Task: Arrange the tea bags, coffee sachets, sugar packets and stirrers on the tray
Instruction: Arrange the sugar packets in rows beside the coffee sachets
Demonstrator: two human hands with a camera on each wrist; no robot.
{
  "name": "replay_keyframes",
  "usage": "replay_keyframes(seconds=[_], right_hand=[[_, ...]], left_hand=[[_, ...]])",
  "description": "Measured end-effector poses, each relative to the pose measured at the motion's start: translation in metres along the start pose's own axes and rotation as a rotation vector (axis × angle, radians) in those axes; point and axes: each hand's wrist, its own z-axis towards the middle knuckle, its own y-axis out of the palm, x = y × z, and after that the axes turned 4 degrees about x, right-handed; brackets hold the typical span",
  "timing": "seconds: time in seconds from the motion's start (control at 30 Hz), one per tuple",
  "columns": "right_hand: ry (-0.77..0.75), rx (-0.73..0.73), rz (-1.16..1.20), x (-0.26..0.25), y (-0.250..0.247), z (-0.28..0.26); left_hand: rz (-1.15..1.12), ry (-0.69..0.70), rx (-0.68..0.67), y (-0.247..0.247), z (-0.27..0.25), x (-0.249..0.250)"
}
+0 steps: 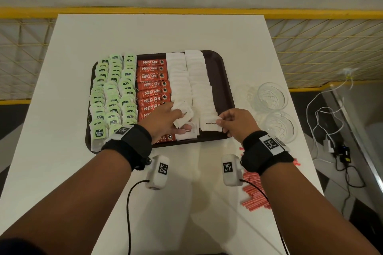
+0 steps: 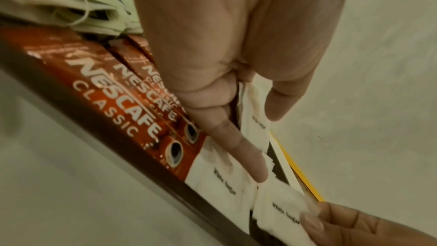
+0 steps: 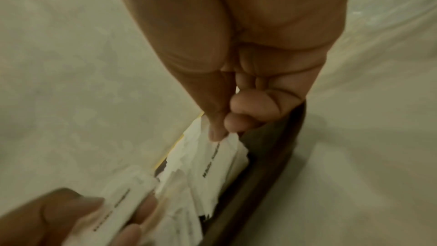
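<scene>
A dark brown tray (image 1: 217,72) holds green tea bags (image 1: 113,93) on the left, red Nescafe sachets (image 1: 152,85) in the middle and two columns of white sugar packets (image 1: 192,80) on the right. My left hand (image 1: 180,119) grips a white sugar packet (image 2: 254,111) between thumb and fingers over the near end of the inner column. My right hand (image 1: 220,122) pinches another sugar packet (image 1: 209,126) by its edge at the near end of the outer column; the pinch (image 3: 220,135) shows in the right wrist view. Red stirrers (image 1: 255,194) lie on the table under my right forearm.
Two empty cut-glass bowls (image 1: 271,97) (image 1: 279,127) stand right of the tray. The white table (image 1: 83,47) has bare surface behind and left of the tray. Cables and a charger (image 1: 335,147) lie on the floor at the right. The tray's near rim (image 3: 260,166) sits just below my fingers.
</scene>
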Motion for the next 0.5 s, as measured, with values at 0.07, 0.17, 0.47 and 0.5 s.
replay_keyframes(seconds=[0.07, 0.17, 0.47, 0.5], right_hand=[[0.003, 0.015, -0.061, 0.001, 0.003, 0.004], [0.009, 0.041, -0.109, -0.001, 0.012, 0.011], [-0.129, -0.021, -0.13, -0.019, 0.011, -0.006], [-0.133, -0.103, -0.098, -0.023, 0.01, -0.01]], left_hand=[[-0.051, -0.047, -0.006, -0.004, -0.002, 0.0], [-0.055, -0.059, -0.049, -0.004, -0.005, 0.0], [0.154, 0.049, -0.079, 0.009, -0.003, 0.0], [0.177, 0.061, -0.078, 0.011, -0.002, -0.002]])
